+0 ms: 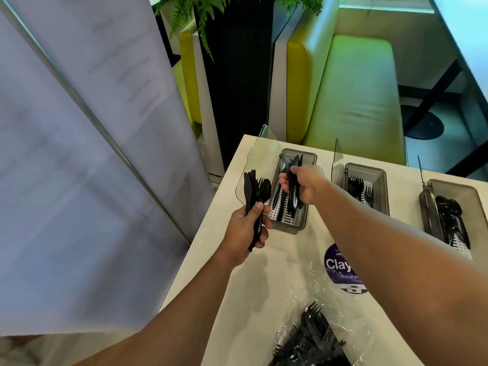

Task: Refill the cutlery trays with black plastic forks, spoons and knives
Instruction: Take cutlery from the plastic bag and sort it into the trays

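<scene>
The right hand (pixel 303 184) is gripping black knives (pixel 291 178) over the left tray (pixel 306 154) while the left hand (pixel 247 231) is clutching mixed cutlery (pixel 256 191).

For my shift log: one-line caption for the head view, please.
Right hand holds black knives over the leftmost tray; left hand grips a mixed cutlery bunch.

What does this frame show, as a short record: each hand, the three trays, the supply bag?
left hand: grips a mixed cutlery bundle
right hand: grips knives above the knife tray
knife tray: leftmost, partly filled
fork tray: middle, holds forks
spoon tray: rightmost, holds spoons
bag: clear plastic, black cutlery inside, on the counter
</scene>
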Tool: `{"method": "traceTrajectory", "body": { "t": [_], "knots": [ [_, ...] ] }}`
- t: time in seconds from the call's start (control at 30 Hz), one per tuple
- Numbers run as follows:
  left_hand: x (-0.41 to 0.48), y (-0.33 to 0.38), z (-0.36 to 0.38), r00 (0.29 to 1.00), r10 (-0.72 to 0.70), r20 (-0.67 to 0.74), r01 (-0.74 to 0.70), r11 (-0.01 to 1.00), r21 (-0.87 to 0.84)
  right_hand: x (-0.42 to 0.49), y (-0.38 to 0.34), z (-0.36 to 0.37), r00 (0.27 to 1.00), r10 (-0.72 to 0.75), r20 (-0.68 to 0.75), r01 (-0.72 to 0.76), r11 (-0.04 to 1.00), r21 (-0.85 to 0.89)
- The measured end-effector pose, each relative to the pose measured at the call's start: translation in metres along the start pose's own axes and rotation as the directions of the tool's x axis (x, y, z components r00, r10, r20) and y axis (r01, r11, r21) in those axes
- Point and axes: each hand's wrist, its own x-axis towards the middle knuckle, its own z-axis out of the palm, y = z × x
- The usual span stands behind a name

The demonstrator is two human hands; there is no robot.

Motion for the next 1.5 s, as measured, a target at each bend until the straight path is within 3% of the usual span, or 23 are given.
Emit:
{"method": "traceTrajectory", "body": {
  "t": [0.27, 0.33, 0.4, 0.5, 0.57, 0.67, 0.93, 1.13, 1.3, 1.5],
  "knots": [
    [-0.009, 0.004, 0.001, 0.999, -0.009, 0.034, 0.011, 0.998, -0.055, -0.002, -0.002, -0.006, 0.977, -0.189, -0.102, 0.160, 0.957, -0.243],
    [-0.012, 0.006, 0.004, 0.999, -0.011, 0.039, 0.014, 0.997, -0.075, -0.013, -0.001, -0.006, 0.976, -0.218, -0.009, 0.213, 0.960, -0.185],
    [-0.014, 0.007, 0.008, 0.999, -0.011, 0.046, 0.015, 0.996, -0.090, -0.035, 0.003, -0.008, 0.960, -0.217, 0.180, 0.243, 0.960, -0.139],
    [-0.018, 0.008, 0.017, 0.998, -0.006, 0.068, 0.013, 0.994, -0.107, -0.064, 0.016, -0.014, 0.886, -0.165, 0.434, 0.280, 0.935, -0.216],
    [-0.022, 0.008, 0.025, 0.996, -0.002, 0.085, 0.010, 0.995, -0.095, -0.075, 0.025, -0.019, 0.848, -0.120, 0.517, 0.259, 0.944, -0.205],
    [-0.026, 0.007, 0.036, 0.997, -0.001, 0.081, 0.006, 0.998, -0.065, -0.081, 0.030, -0.027, 0.875, -0.127, 0.467, 0.228, 0.959, -0.166],
    [-0.044, 0.003, 0.066, 0.978, -0.065, 0.199, 0.071, 0.997, -0.020, -0.109, 0.022, -0.068, 0.905, -0.311, 0.292, 0.371, 0.912, -0.177],
    [-0.047, -0.006, 0.086, 0.971, -0.072, 0.228, 0.064, 0.997, 0.042, -0.122, 0.026, -0.096, 0.924, -0.322, 0.205, 0.365, 0.901, -0.232],
    [-0.047, -0.015, 0.097, 0.983, -0.050, 0.174, 0.041, 0.998, 0.055, -0.129, 0.023, -0.114, 0.927, -0.348, 0.138, 0.367, 0.917, -0.157],
    [-0.048, -0.021, 0.104, 0.971, -0.046, 0.233, 0.039, 0.999, 0.035, -0.133, 0.009, -0.130, 0.926, -0.378, 0.003, 0.377, 0.925, 0.041]
  ]
}}
